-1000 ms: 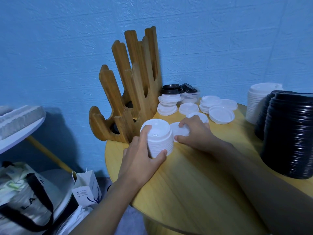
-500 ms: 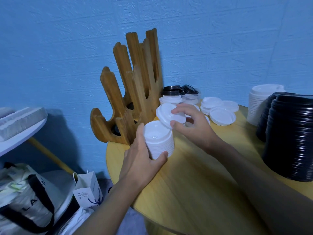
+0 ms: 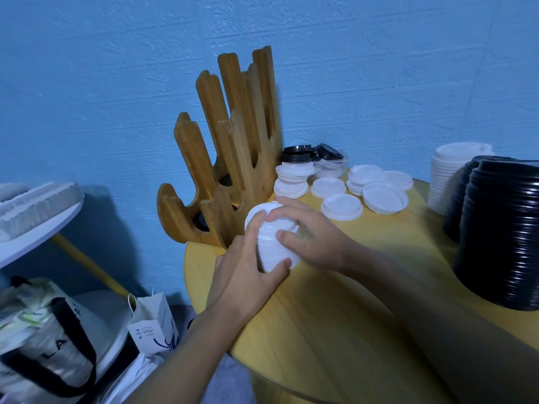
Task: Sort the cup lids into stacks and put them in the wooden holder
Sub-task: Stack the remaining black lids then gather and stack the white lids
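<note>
The white lid stack is seen at frame centre on the round table, just right of the wooden holder. Its side is clasped by the left hand; its top is cupped by the curled right hand. It is judged light, thin, slick and easily toppled, so best gripped low around the ribbed sides. The stack's far side is hidden.

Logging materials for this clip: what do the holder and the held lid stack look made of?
Holder: apparently wood, a smooth honey-brown finish with visible grain lines.
Lid stack: probably thin moulded plastic, matte white, with fine ribbed rims nested closely together.
</note>
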